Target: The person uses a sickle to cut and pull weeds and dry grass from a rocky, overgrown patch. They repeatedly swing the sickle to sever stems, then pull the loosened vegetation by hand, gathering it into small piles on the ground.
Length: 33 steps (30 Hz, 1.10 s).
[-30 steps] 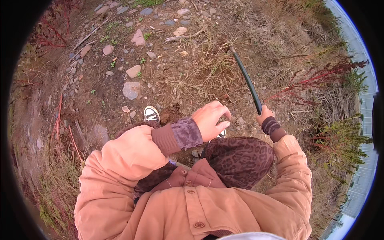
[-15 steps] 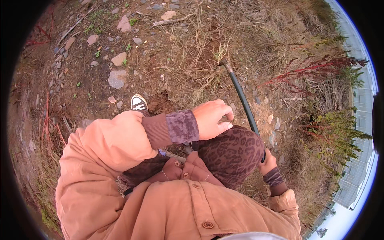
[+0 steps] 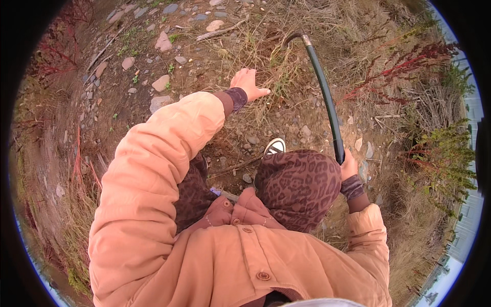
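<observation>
My left hand [image 3: 248, 84] reaches out over the ground, its fingers apart and nothing in it, just left of a tuft of dry grass [image 3: 281, 84]. At my right side, my right hand [image 3: 349, 163] is wrapped round the lower end of a sickle [image 3: 322, 84] with a long dark green handle. A metal collar joins the handle to a dark curved blade [image 3: 292, 37], which lies at the far side of the grass tuft and hooks to the left. Stems partly hide the blade's tip.
Stones [image 3: 161, 83] and a dry stick [image 3: 222, 30] lie on bare soil at the far left. Red-stemmed weeds [image 3: 404, 71] and a green bushy weed [image 3: 445, 163] stand at the right. My shoe [image 3: 275, 146] shows beyond my knee. A pale building [image 3: 468, 204] edges the right.
My left hand has moved from above my knee out to the grass, its fingers spreading. The sickle has moved farther out, so its curved blade now shows. My feet and legs have shifted.
</observation>
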Motion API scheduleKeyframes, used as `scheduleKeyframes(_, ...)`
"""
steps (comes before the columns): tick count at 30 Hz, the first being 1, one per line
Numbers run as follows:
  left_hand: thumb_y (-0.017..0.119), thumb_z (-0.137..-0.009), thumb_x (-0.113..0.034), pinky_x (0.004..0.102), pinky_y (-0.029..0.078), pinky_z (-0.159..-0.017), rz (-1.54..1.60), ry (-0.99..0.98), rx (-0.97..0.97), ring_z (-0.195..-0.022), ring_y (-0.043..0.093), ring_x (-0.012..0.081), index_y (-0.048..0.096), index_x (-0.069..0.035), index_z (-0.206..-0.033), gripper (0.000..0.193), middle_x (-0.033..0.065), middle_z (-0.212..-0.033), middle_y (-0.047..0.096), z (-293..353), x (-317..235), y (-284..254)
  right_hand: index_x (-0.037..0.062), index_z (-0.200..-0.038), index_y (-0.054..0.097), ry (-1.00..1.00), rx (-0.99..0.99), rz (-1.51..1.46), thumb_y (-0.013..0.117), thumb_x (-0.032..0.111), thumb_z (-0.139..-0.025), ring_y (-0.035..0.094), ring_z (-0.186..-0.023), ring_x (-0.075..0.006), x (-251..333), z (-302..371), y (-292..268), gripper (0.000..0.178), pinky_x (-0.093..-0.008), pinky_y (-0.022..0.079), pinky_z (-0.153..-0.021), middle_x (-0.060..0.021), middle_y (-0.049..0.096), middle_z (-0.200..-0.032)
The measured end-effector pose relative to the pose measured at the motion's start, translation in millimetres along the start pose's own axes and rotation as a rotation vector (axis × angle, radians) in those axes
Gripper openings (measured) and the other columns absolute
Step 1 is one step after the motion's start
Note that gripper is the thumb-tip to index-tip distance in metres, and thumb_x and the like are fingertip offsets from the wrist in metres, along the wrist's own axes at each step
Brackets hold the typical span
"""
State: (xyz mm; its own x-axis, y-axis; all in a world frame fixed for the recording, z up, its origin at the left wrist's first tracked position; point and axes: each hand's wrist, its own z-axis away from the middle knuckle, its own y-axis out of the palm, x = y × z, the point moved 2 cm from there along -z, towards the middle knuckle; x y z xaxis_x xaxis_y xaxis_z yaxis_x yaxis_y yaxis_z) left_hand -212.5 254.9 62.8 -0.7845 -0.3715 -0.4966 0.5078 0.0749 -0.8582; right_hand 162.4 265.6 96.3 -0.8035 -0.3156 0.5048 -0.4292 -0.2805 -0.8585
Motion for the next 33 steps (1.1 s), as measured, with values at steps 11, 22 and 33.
scheduleKeyframes(11, 0.075, -0.051, -0.053, 0.0449, 0.006, -0.105, 0.012, -0.166, -0.022, -0.130, 0.009, 0.0352, 0.007, 0.002, -0.133, 0.120, 0.0233, -0.137, 0.015, -127, -16, 114, 0.0045, -0.089, 0.044, 0.067, -0.060, 0.023, 0.063, 0.014, -0.065, 0.055, -0.061, -0.0388, -11, -79, 27, 0.031, -0.0402, 0.043, -0.052, -0.0198, 0.052, -0.060)
scheduleKeyframes(22, 0.067, -0.068, -0.020, 0.0443, 0.016, -0.103, -0.139, -0.013, 0.263, -0.099, 0.052, 0.0295, 0.007, 0.000, -0.135, 0.092, 0.0181, -0.093, 0.059, -173, 18, 177, 0.0053, -0.089, 0.043, 0.022, 0.044, 0.155, 0.061, 0.011, -0.066, 0.055, -0.062, -0.0407, -58, -119, 52, 0.029, -0.0447, 0.043, -0.052, -0.0229, 0.053, -0.061)
scheduleKeyframes(33, 0.048, -0.072, 0.000, 0.0391, 0.047, -0.069, -0.446, 0.321, 0.184, -0.083, 0.058, 0.0308, 0.046, -0.004, -0.090, 0.018, 0.0172, -0.082, 0.058, -131, 125, 66, 0.0055, -0.088, 0.040, 0.167, 0.090, 0.235, 0.060, 0.012, -0.065, 0.053, -0.066, -0.0441, -69, -36, 39, 0.031, -0.0489, 0.042, -0.056, -0.0254, 0.054, -0.065)
